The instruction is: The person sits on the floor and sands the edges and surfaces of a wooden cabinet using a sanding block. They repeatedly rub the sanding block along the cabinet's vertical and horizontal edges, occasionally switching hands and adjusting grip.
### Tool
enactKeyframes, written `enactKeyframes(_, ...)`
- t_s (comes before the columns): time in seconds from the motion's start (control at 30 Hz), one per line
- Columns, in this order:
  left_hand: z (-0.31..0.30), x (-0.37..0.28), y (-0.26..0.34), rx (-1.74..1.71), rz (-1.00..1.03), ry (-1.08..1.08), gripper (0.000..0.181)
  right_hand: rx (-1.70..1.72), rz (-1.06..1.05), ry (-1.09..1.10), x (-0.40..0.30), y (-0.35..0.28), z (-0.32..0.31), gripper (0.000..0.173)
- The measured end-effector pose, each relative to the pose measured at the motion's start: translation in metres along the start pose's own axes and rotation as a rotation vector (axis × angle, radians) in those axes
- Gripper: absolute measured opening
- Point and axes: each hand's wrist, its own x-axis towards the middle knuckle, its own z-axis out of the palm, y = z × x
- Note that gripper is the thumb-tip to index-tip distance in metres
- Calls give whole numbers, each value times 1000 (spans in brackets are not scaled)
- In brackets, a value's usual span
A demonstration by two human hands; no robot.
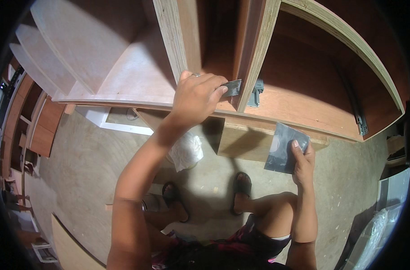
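My left hand (199, 96) grips a small flat scraper blade (233, 88), its outer edge at the inner side of a plywood upright (264, 44) of a wooden cabinet. The blade's far edge looks close to the wood; whether they touch I cannot tell. In my right hand (303, 162) is a dark rectangular plate (284, 148) with pale smears, held below the cabinet's bottom edge. Another upright (173, 30), with pale edges, rises behind my left hand. Grey drawer-slide hardware (256, 93) sits just right of the upright near the blade.
A plywood box or board (245, 140) stands below the cabinet. Near it, a white plastic bag (188, 150) rests on the concrete floor (90, 182). Curved shelves (80, 40) are at upper left, a loose board (71, 244) at lower left, and plastic-wrapped items (373, 236) at right.
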Motion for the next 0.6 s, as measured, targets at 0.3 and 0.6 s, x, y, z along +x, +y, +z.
enactKeyframes(0.3,6,8,-5,112,-64,9,10,15,-14,-25,-1,-2,3,32)
enactKeyframes(0.6,-9,32,0,77,6,16,11,28,2,-35,0,-1,1,34)
